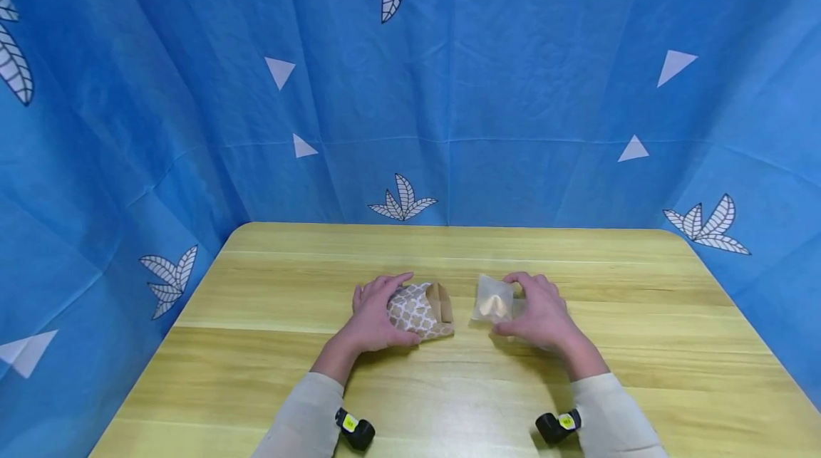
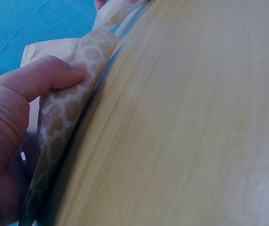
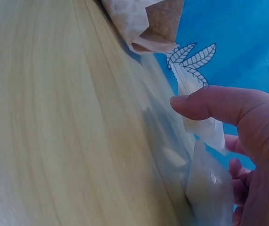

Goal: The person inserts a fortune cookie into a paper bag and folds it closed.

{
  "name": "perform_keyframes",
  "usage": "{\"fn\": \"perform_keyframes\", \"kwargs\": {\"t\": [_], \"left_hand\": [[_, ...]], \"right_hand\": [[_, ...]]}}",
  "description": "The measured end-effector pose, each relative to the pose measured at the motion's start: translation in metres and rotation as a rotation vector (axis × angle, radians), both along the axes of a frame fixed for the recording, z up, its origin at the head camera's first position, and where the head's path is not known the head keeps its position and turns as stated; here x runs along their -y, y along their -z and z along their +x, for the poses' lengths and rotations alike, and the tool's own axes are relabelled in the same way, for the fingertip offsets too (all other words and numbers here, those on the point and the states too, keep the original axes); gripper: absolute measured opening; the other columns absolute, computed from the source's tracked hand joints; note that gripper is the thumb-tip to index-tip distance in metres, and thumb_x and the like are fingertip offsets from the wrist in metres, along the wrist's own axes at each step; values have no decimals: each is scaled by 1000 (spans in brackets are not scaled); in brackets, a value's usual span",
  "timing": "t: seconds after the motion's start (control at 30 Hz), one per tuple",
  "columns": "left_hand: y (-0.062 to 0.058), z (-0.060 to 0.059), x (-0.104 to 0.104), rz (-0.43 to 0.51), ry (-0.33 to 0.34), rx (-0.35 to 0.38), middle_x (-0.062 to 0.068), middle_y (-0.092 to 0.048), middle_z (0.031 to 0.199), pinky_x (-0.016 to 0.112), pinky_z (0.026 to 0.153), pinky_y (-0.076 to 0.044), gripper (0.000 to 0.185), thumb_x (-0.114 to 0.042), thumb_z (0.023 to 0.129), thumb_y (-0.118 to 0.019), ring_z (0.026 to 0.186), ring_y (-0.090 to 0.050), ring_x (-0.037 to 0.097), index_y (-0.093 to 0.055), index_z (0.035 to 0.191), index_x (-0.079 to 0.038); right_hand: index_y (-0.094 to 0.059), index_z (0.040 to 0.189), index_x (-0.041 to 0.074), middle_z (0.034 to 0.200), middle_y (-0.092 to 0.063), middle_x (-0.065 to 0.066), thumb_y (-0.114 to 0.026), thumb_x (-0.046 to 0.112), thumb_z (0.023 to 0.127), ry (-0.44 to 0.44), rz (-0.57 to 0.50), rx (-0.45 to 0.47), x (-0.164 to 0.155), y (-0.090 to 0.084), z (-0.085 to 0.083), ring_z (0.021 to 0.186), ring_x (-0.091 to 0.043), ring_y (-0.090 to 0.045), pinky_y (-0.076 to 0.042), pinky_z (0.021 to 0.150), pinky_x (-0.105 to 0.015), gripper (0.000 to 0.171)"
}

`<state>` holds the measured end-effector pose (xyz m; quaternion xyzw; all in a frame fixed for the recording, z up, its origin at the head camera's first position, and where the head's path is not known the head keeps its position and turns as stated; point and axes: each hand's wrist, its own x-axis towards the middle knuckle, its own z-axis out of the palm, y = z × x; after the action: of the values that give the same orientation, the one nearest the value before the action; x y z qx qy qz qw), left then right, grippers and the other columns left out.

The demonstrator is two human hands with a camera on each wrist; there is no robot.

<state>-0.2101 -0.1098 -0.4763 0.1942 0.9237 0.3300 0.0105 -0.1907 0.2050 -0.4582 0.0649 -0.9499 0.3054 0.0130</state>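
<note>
My left hand (image 1: 375,315) grips a small brown paper bag (image 1: 413,312) with a white lattice pattern, its thumb across the near side. The bag's mouth gapes to the right, showing plain brown paper inside. In the left wrist view the thumb presses on the patterned bag (image 2: 61,115). To the right of the bag, my right hand (image 1: 541,312) holds a small translucent packet (image 1: 494,294) with a pale, folded-looking piece inside, between thumb and fingers. A second translucent packet (image 3: 209,183) shows below it in the right wrist view, against the curled lower fingers.
Both hands work low over a light wooden table (image 1: 308,273). Behind it and at the sides hangs a blue curtain (image 1: 513,87) with white leaves and triangles. A black wrist camera (image 1: 355,433) sits on the left sleeve, another camera (image 1: 554,426) on the right.
</note>
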Motion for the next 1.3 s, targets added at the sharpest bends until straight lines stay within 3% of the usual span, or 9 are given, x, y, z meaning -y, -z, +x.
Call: {"fn": "perform_keyframes", "kwargs": {"t": [0.4, 0.63, 1.3], "left_hand": [[0, 1, 1, 3, 5, -9, -3, -44, 131, 59, 106, 2, 107, -50, 50, -86, 123, -34, 23, -37, 144, -31], [-1, 0, 1, -10, 11, -4, -5, -42, 131, 59, 106, 2, 109, -50, 50, -86, 124, -32, 23, -35, 144, -32], [0, -1, 2, -17, 37, 13, -4, -41, 132, 57, 106, 5, 115, -47, 46, -88, 125, -31, 21, -31, 146, -35]], "right_hand": [[-50, 127, 16, 105, -52, -6, -89, 33, 54, -74, -55, -46, 18, -11, 4, 97, -29, -47, -34, 79, -49, 84], [-51, 124, 20, 103, -53, -1, -90, 33, 51, -126, -43, -78, 28, -13, 3, 96, -23, -48, -35, 81, -49, 84], [-51, 127, 22, 108, -52, 6, -88, 27, 52, -232, -39, -22, 44, -17, 1, 99, -22, -48, -37, 82, -48, 84]]}}
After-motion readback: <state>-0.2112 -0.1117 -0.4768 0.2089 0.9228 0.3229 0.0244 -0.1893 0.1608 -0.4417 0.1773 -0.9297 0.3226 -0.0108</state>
